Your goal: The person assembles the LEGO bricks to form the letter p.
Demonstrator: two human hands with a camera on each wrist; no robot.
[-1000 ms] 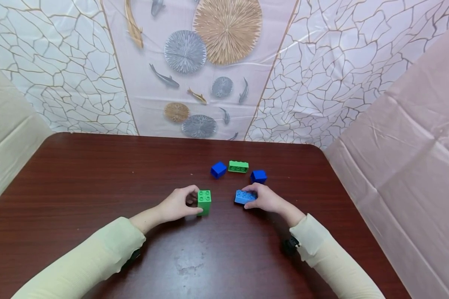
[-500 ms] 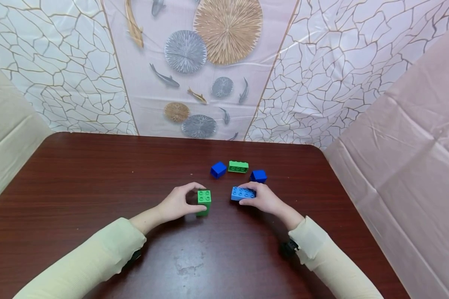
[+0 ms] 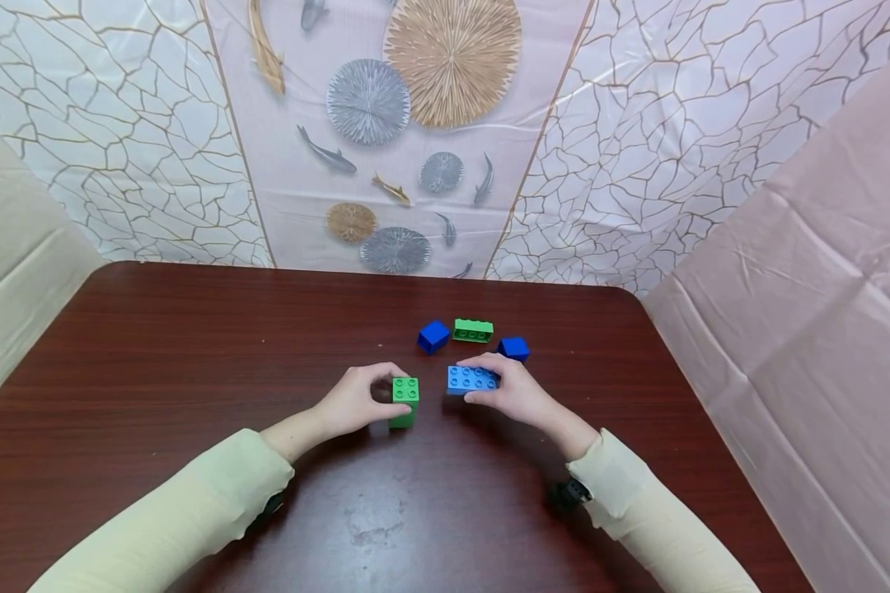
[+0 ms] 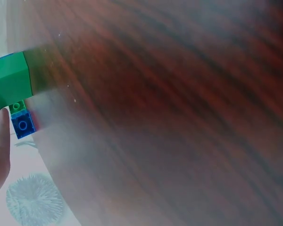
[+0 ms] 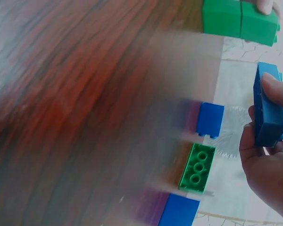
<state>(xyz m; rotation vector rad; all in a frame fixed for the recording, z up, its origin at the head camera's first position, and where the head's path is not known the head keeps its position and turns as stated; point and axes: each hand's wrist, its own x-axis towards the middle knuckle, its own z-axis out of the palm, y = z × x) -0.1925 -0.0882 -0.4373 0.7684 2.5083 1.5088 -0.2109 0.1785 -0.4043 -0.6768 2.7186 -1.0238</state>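
Note:
My left hand (image 3: 350,403) grips a stack of two green toy building bricks (image 3: 405,394) between thumb and fingers, and the stack stands upright on the table with studs up. The seam between the two bricks shows in the right wrist view, where a left fingertip lies on the upper green brick (image 5: 258,23). To the right, my right hand (image 3: 525,397) pinches a lighter blue eight-stud brick (image 3: 466,379) by its long sides. That brick is held above the table, studs up, at a short gap from the green stack. Its right end is partly hidden by the fingers.
Behind the hands, a dark blue brick (image 3: 433,337), a green brick (image 3: 473,331) lying on its side and another dark blue brick (image 3: 514,348) rest on the brown wooden table (image 3: 193,346). Patterned cloth (image 3: 445,214) hangs past the far edge.
My right hand has lifted the lighter blue brick and carried it left toward the green stack. The left thumb and fingers have closed further round the green stack, which stays in place.

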